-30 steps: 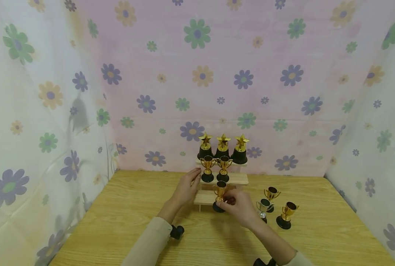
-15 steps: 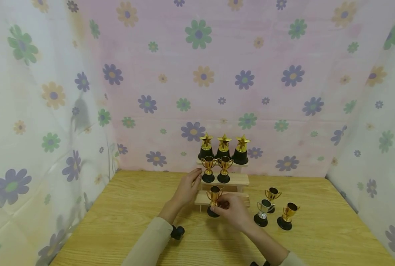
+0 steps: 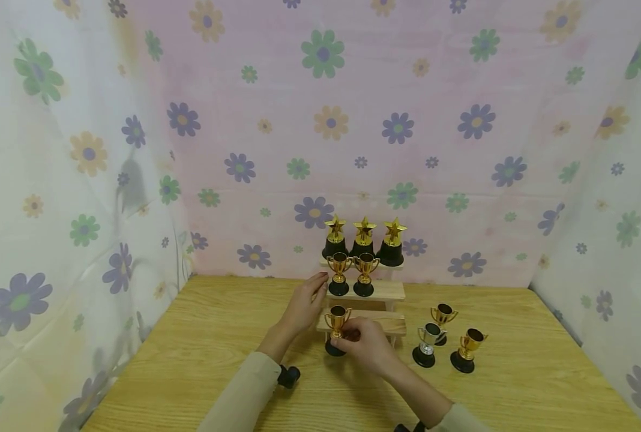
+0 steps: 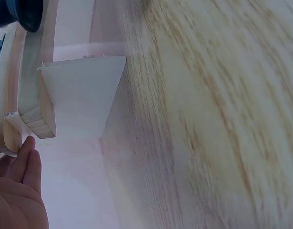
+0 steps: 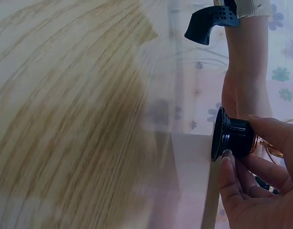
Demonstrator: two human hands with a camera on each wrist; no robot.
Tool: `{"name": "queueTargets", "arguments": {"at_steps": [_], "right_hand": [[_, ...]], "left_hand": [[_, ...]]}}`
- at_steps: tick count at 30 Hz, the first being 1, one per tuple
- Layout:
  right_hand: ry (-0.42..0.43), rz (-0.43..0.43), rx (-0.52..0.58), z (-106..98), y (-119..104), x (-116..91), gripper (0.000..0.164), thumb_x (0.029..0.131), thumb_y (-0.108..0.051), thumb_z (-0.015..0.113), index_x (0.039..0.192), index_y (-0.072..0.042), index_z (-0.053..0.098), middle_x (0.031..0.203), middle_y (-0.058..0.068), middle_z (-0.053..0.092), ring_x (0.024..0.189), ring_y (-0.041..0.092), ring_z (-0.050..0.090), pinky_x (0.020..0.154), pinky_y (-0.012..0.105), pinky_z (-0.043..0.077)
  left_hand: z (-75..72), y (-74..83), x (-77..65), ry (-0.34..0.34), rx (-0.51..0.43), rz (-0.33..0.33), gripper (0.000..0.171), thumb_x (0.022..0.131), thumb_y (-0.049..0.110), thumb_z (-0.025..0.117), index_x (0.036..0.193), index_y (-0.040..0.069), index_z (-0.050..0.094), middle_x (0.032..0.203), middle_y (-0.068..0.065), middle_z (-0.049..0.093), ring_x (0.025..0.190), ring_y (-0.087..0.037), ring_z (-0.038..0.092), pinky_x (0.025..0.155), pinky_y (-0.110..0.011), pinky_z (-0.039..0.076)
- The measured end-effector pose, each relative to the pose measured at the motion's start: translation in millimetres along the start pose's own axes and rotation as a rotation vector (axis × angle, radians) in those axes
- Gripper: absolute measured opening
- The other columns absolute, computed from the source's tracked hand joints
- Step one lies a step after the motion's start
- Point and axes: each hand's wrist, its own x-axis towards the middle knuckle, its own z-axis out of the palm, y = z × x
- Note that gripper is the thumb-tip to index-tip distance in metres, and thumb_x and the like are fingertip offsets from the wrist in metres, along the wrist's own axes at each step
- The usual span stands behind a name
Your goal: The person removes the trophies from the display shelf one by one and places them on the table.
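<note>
With its thumb and fingers, my right hand [image 3: 368, 346] pinches a gold trophy cup [image 3: 337, 318] near its stem, over the left part of the lowest step [image 3: 388, 323] of a wooden stand. In the right wrist view the cup's black base [image 5: 232, 135] is close to the step's edge; whether they touch I cannot tell. My left hand [image 3: 302, 306] has its fingers extended at the stand's left side. The left wrist view has the fingertips [image 4: 29, 149] at the end of a wooden step [image 4: 34, 109]. Two gold cups [image 3: 365, 273] occupy the middle step.
Three gold star trophies [image 3: 364, 240] stand on the top step. On the table [image 3: 218, 336] to the right are a silver cup [image 3: 426, 345] and two gold cups [image 3: 467, 351]. Flower-patterned cloth [image 3: 277, 144] surrounds the table at the back and sides.
My right hand has carried the gold cup leftward and slightly nearer along the lowest step, uncovering the step's right part and the silver cup's base. The left hand has stayed in place.
</note>
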Motion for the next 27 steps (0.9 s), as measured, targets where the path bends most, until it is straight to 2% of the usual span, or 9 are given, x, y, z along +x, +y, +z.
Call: {"name": "queueTargets", "arguments": {"at_steps": [10, 20, 27], "right_hand": [[-0.037, -0.027, 0.015, 13.7, 3.5, 4.3, 0.016, 0.086, -0.015, 0.082, 0.092, -0.001, 0.077, 0.084, 0.002, 0.071, 0.074, 0.01, 0.062, 0.064, 0.022, 0.053], [-0.09, -0.008, 0.032, 25.1, 4.5, 7.6, 0.01, 0.088, -0.016, 0.081, 0.089, -0.006, 0.079, 0.082, -0.001, 0.072, 0.074, 0.009, 0.062, 0.064, 0.023, 0.053], [-0.104, -0.018, 0.045, 31.2, 2.6, 5.7, 0.009, 0.087, -0.012, 0.082, 0.09, -0.004, 0.079, 0.085, 0.003, 0.073, 0.075, 0.012, 0.064, 0.063, 0.023, 0.054]], "left_hand": [[0.3, 1.4, 0.1, 0.004, -0.005, 0.002, 0.041, 0.111, 0.015, 0.046, 0.143, -0.009, 0.054, 0.151, -0.027, 0.049, 0.137, -0.038, 0.051, 0.105, -0.046, 0.052], [-0.3, 2.2, 0.7, 0.014, 0.009, 0.013, 0.04, 0.11, 0.014, 0.047, 0.142, -0.009, 0.055, 0.149, -0.028, 0.05, 0.136, -0.039, 0.052, 0.105, -0.046, 0.053], [-0.5, 3.6, -0.5, 0.013, 0.005, -0.009, 0.041, 0.111, 0.016, 0.046, 0.143, -0.008, 0.054, 0.151, -0.024, 0.05, 0.137, -0.037, 0.051, 0.107, -0.045, 0.051]]}}
